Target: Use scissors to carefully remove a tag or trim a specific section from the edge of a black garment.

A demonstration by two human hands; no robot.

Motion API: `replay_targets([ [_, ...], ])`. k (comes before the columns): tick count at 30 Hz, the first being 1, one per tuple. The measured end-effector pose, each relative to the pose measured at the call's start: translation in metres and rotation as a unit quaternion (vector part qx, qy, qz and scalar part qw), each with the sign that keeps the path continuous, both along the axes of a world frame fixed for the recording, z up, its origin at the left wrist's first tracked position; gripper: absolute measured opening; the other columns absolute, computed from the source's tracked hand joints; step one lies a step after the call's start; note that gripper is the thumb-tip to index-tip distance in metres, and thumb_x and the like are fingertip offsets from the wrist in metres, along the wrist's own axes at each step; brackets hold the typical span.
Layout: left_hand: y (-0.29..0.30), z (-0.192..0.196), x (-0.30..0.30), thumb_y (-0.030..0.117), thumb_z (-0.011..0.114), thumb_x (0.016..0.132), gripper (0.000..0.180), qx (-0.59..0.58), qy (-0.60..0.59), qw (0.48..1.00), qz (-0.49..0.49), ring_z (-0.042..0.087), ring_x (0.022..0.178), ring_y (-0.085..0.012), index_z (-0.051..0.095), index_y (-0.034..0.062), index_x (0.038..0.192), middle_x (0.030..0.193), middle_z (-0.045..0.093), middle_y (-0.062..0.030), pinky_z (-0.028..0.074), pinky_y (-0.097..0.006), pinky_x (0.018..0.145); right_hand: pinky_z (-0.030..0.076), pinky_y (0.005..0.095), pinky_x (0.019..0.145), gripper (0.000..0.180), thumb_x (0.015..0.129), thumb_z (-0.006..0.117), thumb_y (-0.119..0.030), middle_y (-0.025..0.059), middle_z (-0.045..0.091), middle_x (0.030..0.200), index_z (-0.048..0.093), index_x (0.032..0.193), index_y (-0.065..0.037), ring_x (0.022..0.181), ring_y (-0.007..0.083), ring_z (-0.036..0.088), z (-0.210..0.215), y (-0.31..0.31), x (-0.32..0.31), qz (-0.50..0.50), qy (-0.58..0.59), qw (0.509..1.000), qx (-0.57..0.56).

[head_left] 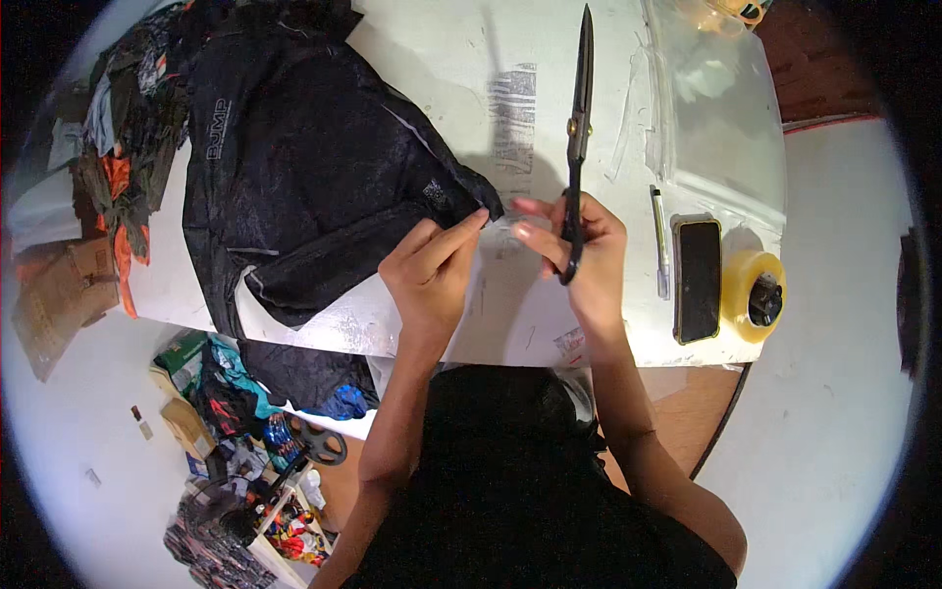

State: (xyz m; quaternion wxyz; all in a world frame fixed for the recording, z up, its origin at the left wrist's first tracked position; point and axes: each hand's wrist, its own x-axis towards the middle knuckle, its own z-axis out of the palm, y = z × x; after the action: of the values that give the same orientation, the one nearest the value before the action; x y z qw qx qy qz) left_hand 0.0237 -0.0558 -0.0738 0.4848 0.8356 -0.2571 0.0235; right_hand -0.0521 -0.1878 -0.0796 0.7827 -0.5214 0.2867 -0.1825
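A black garment with light printed marks lies folded and creased over the left half of the white table. My left hand pinches its right-hand corner between thumb and forefinger. Just right of that corner is my right hand, with the handle of black scissors hooked in it. The scissors' blades are together and point toward the table's far side. The right thumb and forefinger reach toward the pinched corner, slightly blurred. A small pale bit shows between the two hands; I cannot make out what it is.
Right of my hand lie a pen, a dark phone and a yellowish tape roll. Clear plastic sheets cover the far right of the white table. Cloth scraps hang at the left; bundled clothes sit below.
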Motion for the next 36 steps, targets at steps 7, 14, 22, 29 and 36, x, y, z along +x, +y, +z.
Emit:
replay_targets([
  [7, 0.020, -0.005, -0.009, -0.007, 0.068, 0.068, 0.026, -0.064, -0.030, 0.997, -0.011, 0.034, 0.043, -0.0073, 0.071, 0.0067, 0.090, 0.049, 0.038, -0.0048, 0.026, -0.024, 0.040, 0.036, 0.0158, 0.037, 0.022, 0.072, 0.070, 0.002, 0.0135, 0.065, 0.078, 0.049, 0.068, -0.004, 0.046, 0.0043, 0.049, -0.003, 0.019, 0.011, -0.020, -0.036, 0.999, -0.024],
  [14, 0.046, -0.003, -0.015, -0.006, 0.068, 0.070, 0.023, -0.092, 0.012, 0.996, 0.004, 0.034, 0.044, -0.0067, 0.070, 0.0055, 0.090, 0.051, 0.044, -0.0038, 0.027, -0.023, 0.041, 0.036, 0.0171, 0.034, 0.025, 0.072, 0.068, 0.005, 0.0151, 0.064, 0.080, 0.046, 0.066, -0.006, 0.044, 0.0053, 0.048, 0.005, 0.031, 0.000, -0.031, -0.041, 0.998, -0.024],
  [22, 0.041, -0.013, -0.032, -0.001, 0.062, 0.079, 0.016, -0.246, 0.227, 0.942, 0.007, 0.062, 0.065, -0.0110, 0.065, -0.0018, 0.095, 0.073, 0.064, -0.0075, 0.046, -0.020, 0.056, 0.035, 0.0189, 0.033, 0.025, 0.071, 0.066, 0.007, 0.0161, 0.063, 0.081, 0.045, 0.067, -0.006, 0.038, 0.0067, 0.045, 0.014, 0.042, -0.008, -0.019, -0.053, 0.998, 0.002],
  [29, 0.036, 0.001, -0.033, 0.007, 0.056, 0.087, 0.021, -0.367, 0.379, 0.849, -0.022, 0.063, 0.080, -0.0198, 0.053, -0.0015, 0.106, 0.093, 0.063, -0.0132, 0.049, -0.029, 0.072, 0.035, 0.0201, 0.033, 0.026, 0.071, 0.064, 0.008, 0.0183, 0.061, 0.080, 0.042, 0.068, -0.007, 0.036, 0.0068, 0.043, 0.021, 0.042, -0.016, -0.026, -0.096, 0.995, 0.002],
  [36, 0.030, 0.011, -0.041, 0.007, 0.056, 0.087, 0.034, -0.401, 0.558, 0.723, -0.078, 0.060, 0.091, -0.0216, 0.043, 0.0037, 0.118, 0.098, 0.061, -0.0132, 0.049, -0.032, 0.079, 0.036, 0.0199, 0.034, 0.027, 0.072, 0.063, 0.008, 0.0170, 0.061, 0.080, 0.042, 0.069, -0.008, 0.038, 0.0072, 0.044, 0.017, 0.047, -0.018, 0.009, -0.107, 0.994, -0.006],
])
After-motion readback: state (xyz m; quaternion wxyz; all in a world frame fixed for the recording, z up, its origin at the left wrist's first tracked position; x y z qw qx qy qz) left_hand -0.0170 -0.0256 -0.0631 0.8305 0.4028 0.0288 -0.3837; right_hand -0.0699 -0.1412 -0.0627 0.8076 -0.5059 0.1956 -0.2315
